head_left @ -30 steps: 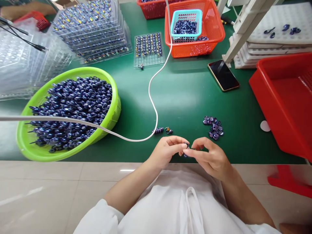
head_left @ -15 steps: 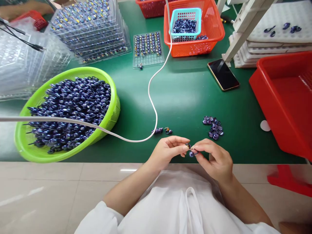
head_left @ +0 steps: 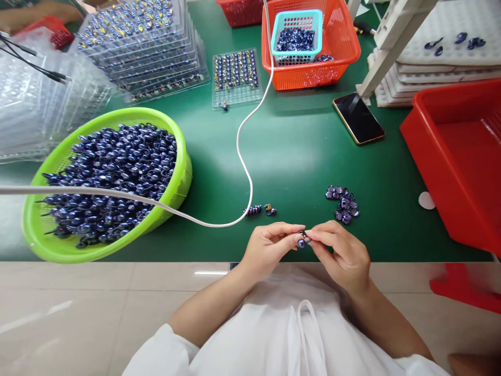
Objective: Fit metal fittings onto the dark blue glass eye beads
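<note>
Far left: stack of clear plastic blister trays (head_left: 35, 104) on the green surface (head_left: 305, 156), crossed by thin black wires (head_left: 35, 65). Just right of it, further back, a taller stack of clear trays filled with dark blue and yellow pieces (head_left: 136, 47). In front, a round lime-green plastic basket (head_left: 187, 172) heaped with glossy dark blue parts (head_left: 113, 172). Across the heap and on over the surface, a white cable (head_left: 243, 169), curving away toward the back. Beside that curve at the back, a single clear tray with rows of small pieces (head_left: 237, 78). Near the cable's front bend, two small loose dark pieces (head_left: 260, 210) lying close together.

At the front edge, just past those pieces: left hand (head_left: 266, 249), fingers curled, thumb and forefinger pinching a small dark blue glossy part (head_left: 301, 242). Same part held just above the surface, midway between both hands. Right hand (head_left: 346, 256) meeting it from the other side, fingertips pinched on it as well, remaining fingers bent.

Just behind the right hand, a small pile of purple-blue pieces (head_left: 343, 203). Further back, an orange mesh basket (head_left: 344, 52) with a small turquoise basket (head_left: 282, 26) of dark parts inside. Right of that, a black phone (head_left: 359, 118) lying flat, a slanting white frame post (head_left: 387, 47), stacked white foam sheets (head_left: 450, 31), a white round sticker (head_left: 426, 200), and, far right, a large red plastic bin (head_left: 430, 151).
</note>
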A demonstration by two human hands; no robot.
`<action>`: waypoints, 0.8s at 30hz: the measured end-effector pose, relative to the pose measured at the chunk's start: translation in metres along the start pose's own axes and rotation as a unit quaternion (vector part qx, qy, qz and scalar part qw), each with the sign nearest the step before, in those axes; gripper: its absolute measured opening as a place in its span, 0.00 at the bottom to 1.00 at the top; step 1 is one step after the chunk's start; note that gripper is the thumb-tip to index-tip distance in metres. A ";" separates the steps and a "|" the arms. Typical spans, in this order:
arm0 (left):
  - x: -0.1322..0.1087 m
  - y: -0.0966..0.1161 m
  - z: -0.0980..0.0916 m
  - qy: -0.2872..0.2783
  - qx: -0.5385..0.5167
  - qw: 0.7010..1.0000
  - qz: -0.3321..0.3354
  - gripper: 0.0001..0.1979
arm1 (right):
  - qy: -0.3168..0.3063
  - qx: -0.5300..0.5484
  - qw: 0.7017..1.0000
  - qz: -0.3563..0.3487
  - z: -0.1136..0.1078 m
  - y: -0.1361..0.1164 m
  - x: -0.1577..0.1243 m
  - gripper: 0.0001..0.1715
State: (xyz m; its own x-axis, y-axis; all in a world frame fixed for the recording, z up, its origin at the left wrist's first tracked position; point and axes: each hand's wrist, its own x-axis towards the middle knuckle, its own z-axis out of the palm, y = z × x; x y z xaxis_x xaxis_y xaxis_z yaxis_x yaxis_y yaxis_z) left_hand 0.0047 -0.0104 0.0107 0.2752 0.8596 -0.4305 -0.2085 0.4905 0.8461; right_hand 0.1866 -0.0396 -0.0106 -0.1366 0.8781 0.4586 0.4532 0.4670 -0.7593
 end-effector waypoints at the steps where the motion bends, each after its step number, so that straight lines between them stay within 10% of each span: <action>1: 0.000 -0.001 0.000 0.001 0.003 1.000 0.005 0.10 | 0.001 -0.003 1.000 -0.003 0.001 0.000 0.000 0.21; 13: 0.000 -0.008 -0.004 -0.018 0.044 0.994 0.094 0.05 | -0.002 -0.067 0.996 -0.062 0.004 -0.002 0.004 0.19; 24: -0.004 -0.014 -0.002 0.017 0.127 0.980 0.154 0.07 | -0.012 0.029 0.994 0.107 0.007 -0.008 0.002 0.08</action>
State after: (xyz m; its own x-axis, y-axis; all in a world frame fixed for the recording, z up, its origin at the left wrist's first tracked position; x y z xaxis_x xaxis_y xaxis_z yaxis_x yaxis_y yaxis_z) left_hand 0.0042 -0.0209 -0.0002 0.2045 0.9674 -0.1495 -0.0361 0.1600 0.9865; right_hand 0.1763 -0.0410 -0.0064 -0.0630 0.9598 0.2734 0.4235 0.2738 -0.8635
